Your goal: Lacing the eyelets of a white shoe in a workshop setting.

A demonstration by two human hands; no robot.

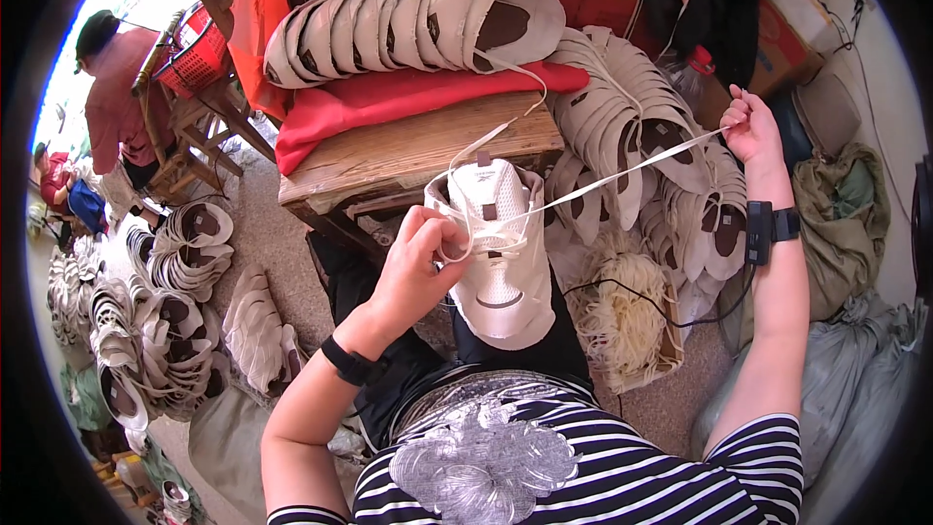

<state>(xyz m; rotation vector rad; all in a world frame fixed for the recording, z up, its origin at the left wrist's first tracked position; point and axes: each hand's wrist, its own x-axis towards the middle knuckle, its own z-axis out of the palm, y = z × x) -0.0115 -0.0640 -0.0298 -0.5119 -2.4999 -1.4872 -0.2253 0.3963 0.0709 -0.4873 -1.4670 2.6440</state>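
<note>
A white shoe upper (498, 297) rests across my lap, its toe pointing toward me. A cream shoelace (632, 171) runs through its eyelets. At the left side of the lacing, my left hand (425, 253) pinches a loop of the lace. Stretched far out to the right, my right hand (751, 126) grips the lace, which is drawn straight from the shoe. Another length of lace trails up from the upper over the wooden bench (389, 151). On the bench's red cloth (389, 115) lies a row of nested shoe uppers (389, 31).
Beside my right leg stands a box of loose laces (622, 321). More stacked uppers (632, 102) are behind it. Piles of uppers (175, 331) cover the floor at left. Sacks (846, 224) lie at right. A person (121, 107) is at the far left near a red basket (192, 53).
</note>
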